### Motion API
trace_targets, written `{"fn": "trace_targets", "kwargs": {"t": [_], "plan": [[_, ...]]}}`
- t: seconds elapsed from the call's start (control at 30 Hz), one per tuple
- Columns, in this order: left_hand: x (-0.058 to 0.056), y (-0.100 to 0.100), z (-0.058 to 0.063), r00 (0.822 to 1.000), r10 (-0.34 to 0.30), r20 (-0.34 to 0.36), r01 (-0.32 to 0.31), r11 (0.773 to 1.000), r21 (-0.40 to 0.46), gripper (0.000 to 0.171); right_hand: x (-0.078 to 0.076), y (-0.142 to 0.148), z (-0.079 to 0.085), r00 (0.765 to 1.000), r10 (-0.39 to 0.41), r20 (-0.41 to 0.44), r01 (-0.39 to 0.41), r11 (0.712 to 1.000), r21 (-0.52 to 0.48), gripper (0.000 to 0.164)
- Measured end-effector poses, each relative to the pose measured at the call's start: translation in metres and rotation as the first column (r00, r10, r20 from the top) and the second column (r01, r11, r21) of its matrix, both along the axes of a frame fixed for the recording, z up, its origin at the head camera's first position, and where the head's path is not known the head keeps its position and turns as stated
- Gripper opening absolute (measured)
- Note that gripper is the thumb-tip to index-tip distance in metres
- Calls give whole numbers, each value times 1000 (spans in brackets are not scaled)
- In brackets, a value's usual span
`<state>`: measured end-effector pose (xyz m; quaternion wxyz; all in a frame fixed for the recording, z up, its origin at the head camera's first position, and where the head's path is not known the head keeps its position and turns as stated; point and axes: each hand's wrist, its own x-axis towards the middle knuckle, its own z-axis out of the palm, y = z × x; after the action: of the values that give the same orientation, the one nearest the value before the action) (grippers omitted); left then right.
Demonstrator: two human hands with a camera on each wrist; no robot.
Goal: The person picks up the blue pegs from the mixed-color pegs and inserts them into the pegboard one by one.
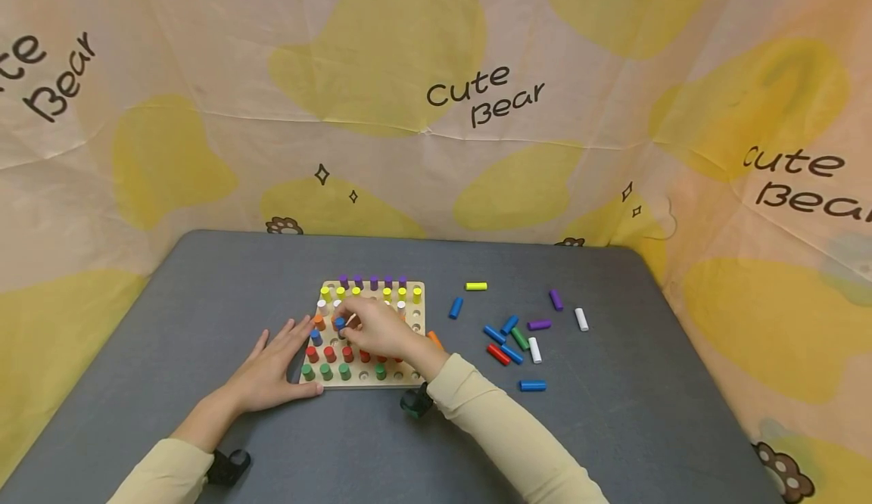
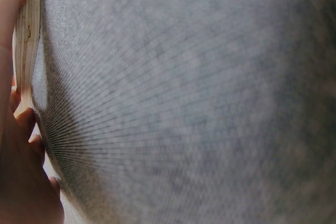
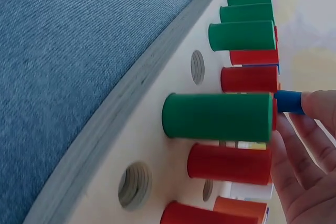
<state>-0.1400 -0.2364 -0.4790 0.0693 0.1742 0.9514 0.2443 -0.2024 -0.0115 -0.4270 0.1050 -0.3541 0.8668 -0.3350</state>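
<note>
A wooden pegboard (image 1: 372, 384) with rows of coloured pegs lies on the table. My right hand (image 1: 384, 330) is over its middle and pinches a blue peg (image 1: 340, 323) between thumb and fingertips. In the right wrist view the same blue peg (image 3: 289, 102) stands out beyond the green pegs (image 3: 218, 115) and red pegs (image 3: 229, 164); its lower end is hidden. My left hand (image 1: 272, 368) rests on the board's left side with straight fingers, its thumb against the front corner. In the left wrist view that thumb (image 2: 10, 9) touches the board's edge (image 2: 27, 35).
Loose pegs lie right of the board, among them a yellow peg (image 1: 476, 287), a red peg (image 1: 499, 354), a green peg (image 1: 520, 338), a white peg (image 1: 581, 319) and several blue ones. An orange peg (image 1: 434, 339) is partly behind the right wrist. Printed cloth (image 1: 381, 57) hangs behind the grey table (image 1: 327, 451).
</note>
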Motion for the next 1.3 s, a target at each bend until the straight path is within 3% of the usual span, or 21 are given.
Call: {"fn": "trace_targets", "kwargs": {"t": [0.33, 0.73, 1.3], "plan": [[1, 0, 1, 1000, 1, 1, -1, 1000, 6, 106, 2, -11, -5, 999, -46, 12, 45, 998, 54, 18], [1, 0, 0, 1000, -2, -3, 2, 1000, 5, 106, 2, -16, -14, 995, -37, -88, 43, 996, 73, 14], [-1, -1, -2, 1000, 0, -1, 0, 1000, 3, 106, 2, -18, -14, 992, -39, -119, 52, 992, 112, 15]]}}
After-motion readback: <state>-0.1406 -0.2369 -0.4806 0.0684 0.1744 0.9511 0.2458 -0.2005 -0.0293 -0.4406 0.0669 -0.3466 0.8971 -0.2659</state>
